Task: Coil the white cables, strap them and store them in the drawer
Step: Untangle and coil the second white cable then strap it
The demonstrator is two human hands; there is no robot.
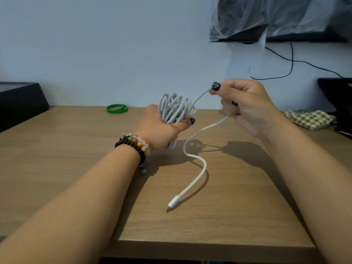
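Left grip: Our left hand (162, 126) held the coil (176, 109) of the white cable, the fingers curled round the bundle of loops and the thumb across the front of it.
Right grip: Our right hand (245, 105) pinched the free run of the same cable between thumb and forefinger, and the cable passed on through the curled lower fingers.
Coil position: The bundle stood upright in the palm, raised above the wooden table (76, 149), with its lower loops hanging under the hand.
Loose tail: From the right hand the tail (198, 159) dropped to the table in a soft S-curve and ended in the connector plug (172, 203), which lay flat near the front edge.
Handling: We judged the cable light, soft and somewhat springy, so the loops probably want to open if the left hand relaxes. The sheath looked smooth and may slide through the fingers.
Where to hold: We think it is better to guide the cable by the sheath, not by the plug.
Strap: A green band (117, 109) lay on the table behind the hands, well apart from the coil.
Drawer: We could not see it.
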